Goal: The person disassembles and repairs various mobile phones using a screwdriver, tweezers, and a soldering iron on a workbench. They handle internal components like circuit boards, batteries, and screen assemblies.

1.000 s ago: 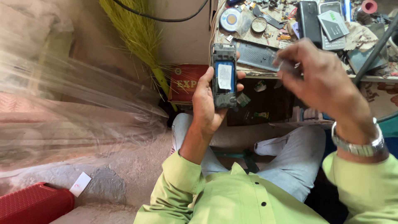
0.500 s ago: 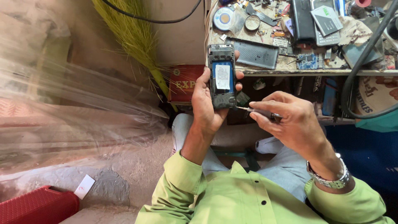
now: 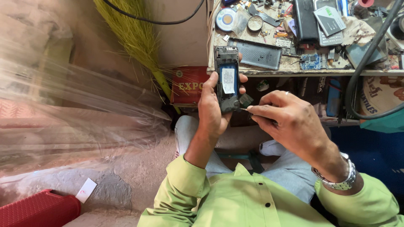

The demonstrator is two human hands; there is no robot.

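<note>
cluttered wooden desk [image 3: 252,69] runs across the top of the view, its surface strewn with small electronic parts: a grey perforated phone back cover [image 3: 257,54], a blue circuit board [image 3: 310,61], a round solder tin [image 3: 255,23], a white tape roll [image 3: 226,19] and a black keypad handset [image 3: 305,20]. a thick black cable [image 3: 366,71] loops down over the desk edge at right. a yellow-green broom [image 3: 136,40] leans against the wall at left, beside a red printed carton [image 3: 189,86] below the desk. a sheet of clear plastic [image 3: 71,113] covers the left of the scene, and a red woven basket [image 3: 38,210] sits at the lower left on the floor.

left hand [image 3: 212,109] is closed around a dark bar-shaped mobile phone with its back cover off [image 3: 227,77], held upright in front of the desk edge, above the person's lap. the open back shows a white-labelled battery in the middle and bare components at the top end. fingers wrap the right edge, thumb lies on the left edge.

right hand [image 3: 290,124] is pinched shut on a thin metal tool [image 3: 243,109], its tip touching the phone's lower right corner, just beside a small dark square part [image 3: 245,101]. a silver metal wristwatch [image 3: 338,176] sits on that wrist; the sleeves are light green.
</note>
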